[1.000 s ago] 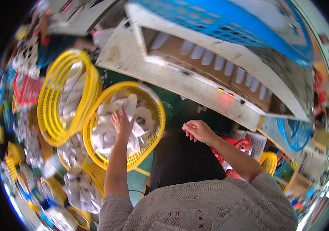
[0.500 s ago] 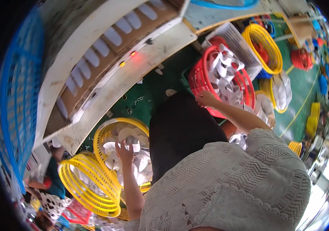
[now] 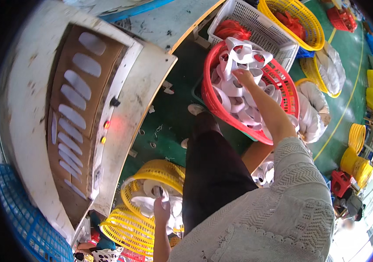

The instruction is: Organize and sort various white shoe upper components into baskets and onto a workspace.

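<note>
My right hand (image 3: pixel 244 78) is over the red basket (image 3: pixel 284 72) at the right, fingers closed on one of the white curved loop pieces (image 3: pixel 230 87) heaped in it. The fingertips are partly hidden among the loops. At the lower left, my left hand (image 3: pixel 162 210) is at the upright yellow basket (image 3: pixel 140 178), its fingers closed at the edge of a white curved piece (image 3: pixel 152 187) with a grey inner side. More white pieces lie in that basket beneath the hand.
A white machine (image 3: pixel 147 74) stands at the left, with white sole-shaped pieces (image 3: pixel 70 96) on its brown board and small lights on its edge. A tilted yellow basket (image 3: pixel 129 229) lies below. A white crate (image 3: pixel 265 32) and another yellow basket (image 3: pixel 313 39) stand behind the red one.
My right hand has gone from the red basket's near rim onto the white loops. My left hand, spread before, has closed on a white piece. The view has turned, bringing the machine's board more into sight.
</note>
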`<state>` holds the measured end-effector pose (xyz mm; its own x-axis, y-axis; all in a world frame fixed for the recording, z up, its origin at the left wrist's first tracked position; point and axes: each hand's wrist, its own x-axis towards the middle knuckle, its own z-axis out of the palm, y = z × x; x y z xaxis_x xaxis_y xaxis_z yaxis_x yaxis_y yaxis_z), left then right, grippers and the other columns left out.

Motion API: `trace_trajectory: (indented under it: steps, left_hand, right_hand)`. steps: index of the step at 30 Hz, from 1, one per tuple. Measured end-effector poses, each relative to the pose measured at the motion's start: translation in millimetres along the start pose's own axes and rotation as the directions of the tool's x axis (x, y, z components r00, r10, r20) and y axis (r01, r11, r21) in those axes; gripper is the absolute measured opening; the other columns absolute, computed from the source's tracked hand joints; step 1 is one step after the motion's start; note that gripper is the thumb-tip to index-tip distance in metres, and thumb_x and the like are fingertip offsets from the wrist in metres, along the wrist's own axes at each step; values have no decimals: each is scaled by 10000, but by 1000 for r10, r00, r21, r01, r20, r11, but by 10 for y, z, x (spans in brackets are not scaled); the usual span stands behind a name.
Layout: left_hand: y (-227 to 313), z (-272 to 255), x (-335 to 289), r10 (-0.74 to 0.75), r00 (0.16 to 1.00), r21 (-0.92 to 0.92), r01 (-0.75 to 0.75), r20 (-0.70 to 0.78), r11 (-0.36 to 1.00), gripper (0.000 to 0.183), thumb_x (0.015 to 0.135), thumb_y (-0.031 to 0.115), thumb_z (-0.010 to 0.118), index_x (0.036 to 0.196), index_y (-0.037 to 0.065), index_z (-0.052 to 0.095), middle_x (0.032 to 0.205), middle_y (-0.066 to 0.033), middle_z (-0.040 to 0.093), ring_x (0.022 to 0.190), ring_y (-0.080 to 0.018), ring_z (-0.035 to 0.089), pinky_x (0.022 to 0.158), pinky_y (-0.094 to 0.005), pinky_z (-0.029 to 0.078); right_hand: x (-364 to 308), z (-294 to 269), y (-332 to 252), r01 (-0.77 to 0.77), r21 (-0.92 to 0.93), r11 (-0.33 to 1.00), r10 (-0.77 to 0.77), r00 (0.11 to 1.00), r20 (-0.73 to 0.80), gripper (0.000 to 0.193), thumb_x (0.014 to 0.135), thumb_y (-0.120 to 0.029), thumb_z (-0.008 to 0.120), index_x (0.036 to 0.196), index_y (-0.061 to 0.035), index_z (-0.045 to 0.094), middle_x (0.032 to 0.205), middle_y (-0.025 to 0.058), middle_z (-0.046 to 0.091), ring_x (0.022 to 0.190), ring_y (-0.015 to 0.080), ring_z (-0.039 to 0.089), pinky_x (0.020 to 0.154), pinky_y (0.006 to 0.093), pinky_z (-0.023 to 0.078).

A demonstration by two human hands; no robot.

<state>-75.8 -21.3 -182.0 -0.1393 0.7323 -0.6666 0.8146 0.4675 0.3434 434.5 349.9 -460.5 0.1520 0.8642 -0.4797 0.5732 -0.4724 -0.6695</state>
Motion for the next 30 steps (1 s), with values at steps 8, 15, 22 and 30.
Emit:
trace_trajectory:
  steps: [8, 15, 22, 30]
  left_hand:
    - [569, 350, 532, 45, 991, -33, -41, 130, 999, 330, 834, 181, 651, 1137, 66, 589, 1129, -157, 598, 1052, -298, 580, 843, -372, 484]
    - [970, 176, 672, 154, 988, -236, -144, 22, 961, 291, 870, 155, 605, 1134, 32, 586, 1081, -157, 621, 964, -288, 606, 810, -349, 483]
    - [2711, -752, 585, 548, 782, -456, -621, -297, 638, 658, 742, 183, 778, 1302, 63, 455, 1272, -129, 498, 1092, -284, 555, 935, -360, 432]
    - [3035, -1660, -50, 635, 692, -805, -565, -343, 182, 819, 703, 56, 791, 1393, 90, 350, 1262, -80, 503, 1186, -175, 474, 967, -348, 410]
  right_hand:
    - [863, -643, -338, 69, 723, 687, 376, 818, -436, 346, 814, -249, 672, 1040, 12, 664, 902, 69, 665, 768, 141, 587, 696, 296, 465]
    - [-1330, -1756, -859, 217, 953, 213, 87, 967, -239, 199, 913, -178, 553, 1044, -51, 634, 1058, 37, 627, 1017, 158, 552, 892, 295, 383]
    - [-2696, -1899, -2374, 131, 939, 318, -388, 922, 3, 213, 954, -192, 506, 1041, -22, 601, 1070, 62, 598, 1022, 158, 537, 934, 302, 370]
    - [-3522, -1582, -3853, 342, 902, 263, -815, 579, 19, 129, 873, -4, 586, 1002, 8, 593, 1036, 74, 594, 978, 149, 549, 888, 285, 415]
